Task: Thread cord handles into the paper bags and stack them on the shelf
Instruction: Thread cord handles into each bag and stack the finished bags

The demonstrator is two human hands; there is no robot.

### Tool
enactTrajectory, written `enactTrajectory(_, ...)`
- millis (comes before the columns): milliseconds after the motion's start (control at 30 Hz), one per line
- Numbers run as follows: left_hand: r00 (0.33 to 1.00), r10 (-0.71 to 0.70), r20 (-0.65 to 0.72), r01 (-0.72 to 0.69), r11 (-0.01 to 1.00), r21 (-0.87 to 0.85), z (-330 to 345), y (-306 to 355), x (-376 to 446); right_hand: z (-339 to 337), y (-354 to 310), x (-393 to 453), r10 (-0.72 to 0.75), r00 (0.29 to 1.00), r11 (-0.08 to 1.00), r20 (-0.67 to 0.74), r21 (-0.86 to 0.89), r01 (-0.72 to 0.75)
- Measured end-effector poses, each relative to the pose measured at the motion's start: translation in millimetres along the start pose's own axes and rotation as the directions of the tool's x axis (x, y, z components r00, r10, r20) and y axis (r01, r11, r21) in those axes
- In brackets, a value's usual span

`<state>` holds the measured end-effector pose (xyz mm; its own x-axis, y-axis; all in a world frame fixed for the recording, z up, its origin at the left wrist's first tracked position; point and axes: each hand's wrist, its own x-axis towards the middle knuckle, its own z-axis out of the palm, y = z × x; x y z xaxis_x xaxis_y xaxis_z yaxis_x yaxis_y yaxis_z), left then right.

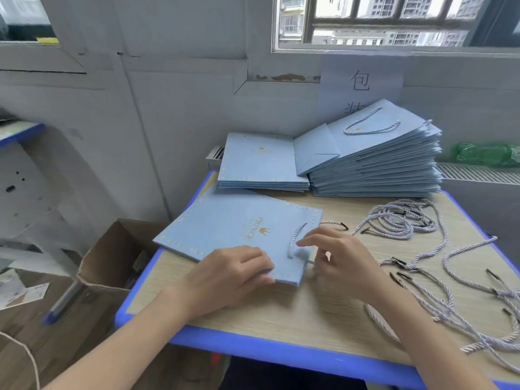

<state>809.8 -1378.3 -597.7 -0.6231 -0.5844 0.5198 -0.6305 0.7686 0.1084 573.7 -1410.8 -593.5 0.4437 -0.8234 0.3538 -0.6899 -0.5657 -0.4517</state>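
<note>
- Wood-grain table (309, 313) with a blue rim stands against a grey wall under a window, a flat light-blue paper bag (225, 229) lying near its front left corner and hanging a little past the edge
- Left hand (233, 274) presses on the bag's near edge, fingers curled over it, so the bag is held flat; if that pressure eases, the overhanging corner could let the bag slide toward the open cardboard box (112, 257) beside the table
- Right hand (337, 257) sits at the bag's mouth with fingers loosely bent; whether the lower fingers pinch anything I cannot tell
- One cord (295, 237) loops across the bag's face between two holes, and its metal-tipped end (342, 226) lies outside on the table; a tug the wrong way would likely pull it back out, or tear the paper at the hole
- Loose cords (408, 220) lie tangled to the right, some trailing near the edge; grabbing one may drag others off
- Finished stack (377, 164) at the back leans unevenly, next to a lower pile (261, 161), and could slump if more are dropped on carelessly
</note>
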Motion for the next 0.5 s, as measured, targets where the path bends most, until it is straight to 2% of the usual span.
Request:
enactTrajectory(67,0.983,0.015,-0.185,-0.004,0.998,0.060,-5.3,3.8,12.1,-2.4,2.4,-3.6,-0.015,0.995,0.999,0.101,0.034,0.012)
enactTrajectory(100,0.959,0.020,-0.281,0.003,0.996,0.084,-9.4,5.8,21.3,-5.2,1.0,-2.4,-0.036,0.996,0.998,0.078,0.052,0.032)
enactTrajectory(167,0.899,0.032,-0.437,0.010,0.996,0.093,-20.1,13.1,43.7,-15.7,-6.8,8.3,-0.065,0.990,0.997,-0.123,0.034,0.069)
enactTrajectory(267,0.824,0.037,-0.566,0.026,0.994,0.103,-35.1,29.3,78.4,-42.6,-20.4,35.4,-0.050,0.907,0.998,-0.418,0.001,0.056)
enactTrajectory(367,0.810,0.009,-0.586,0.013,0.999,0.033,-40.5,38.3,95.7,-69.6,-30.5,57.4,0.078,0.892,0.984,-0.445,0.177,0.002)
enactTrajectory(433,0.850,-0.012,-0.526,0.024,1.000,0.018,-35.5,38.0,95.7,-77.3,-26.6,66.7,0.158,0.908,0.949,-0.387,0.312,-0.032)
enactTrajectory(500,0.914,-0.071,-0.400,0.074,0.997,-0.008,-24.3,34.7,90.3,-74.8,-19.5,71.4,0.240,0.921,0.882,-0.306,0.464,-0.076)
